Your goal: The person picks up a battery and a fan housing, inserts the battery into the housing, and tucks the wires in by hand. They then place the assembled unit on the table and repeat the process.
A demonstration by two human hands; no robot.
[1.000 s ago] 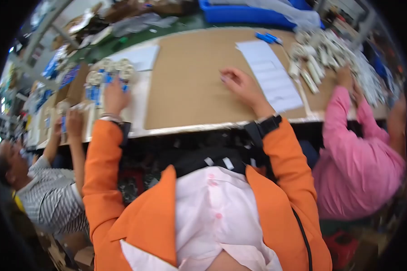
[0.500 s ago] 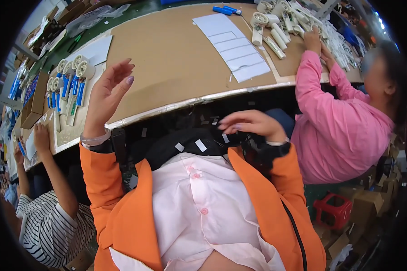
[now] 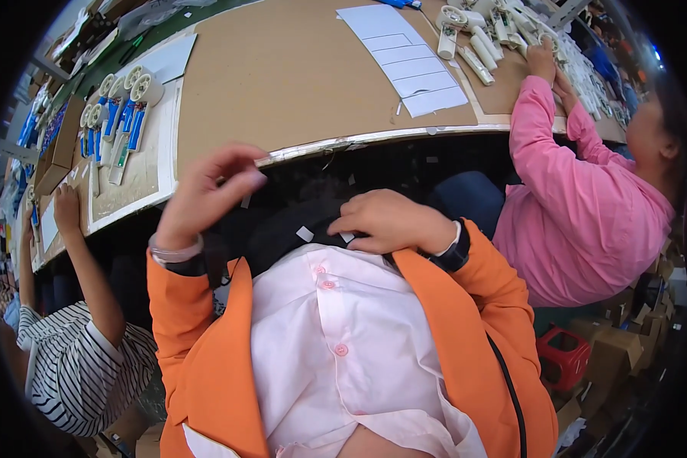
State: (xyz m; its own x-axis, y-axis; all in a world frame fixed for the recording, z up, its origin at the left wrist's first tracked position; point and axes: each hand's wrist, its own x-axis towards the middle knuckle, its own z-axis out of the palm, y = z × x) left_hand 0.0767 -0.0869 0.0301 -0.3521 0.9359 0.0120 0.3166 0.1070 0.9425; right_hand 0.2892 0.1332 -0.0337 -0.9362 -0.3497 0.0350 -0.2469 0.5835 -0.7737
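Note:
My left hand [image 3: 206, 195] hovers just below the table's front edge [image 3: 336, 143]. Its fingers are loosely curled with the thumb under them, and nothing shows in it. My right hand [image 3: 389, 221] lies on black fabric [image 3: 282, 233] at my chest, fingers bent down onto it beside a small white tag [image 3: 304, 233]. Whether it grips the fabric is hidden. Orange sleeves and a pink buttoned shirt [image 3: 336, 343] fill the lower middle of the view.
The brown table top [image 3: 282, 69] carries white paper sheets [image 3: 408, 57]. White and blue round-headed devices [image 3: 118, 114] lie at its left, and white ones [image 3: 481, 34] at the far right. A person in pink [image 3: 580, 198] works at the right, a person in stripes [image 3: 76, 359] at the left.
Both my hands have come back from the table top toward my body. The left one has sunk below the table edge and curled its spread fingers. The right one stays on the black fabric.

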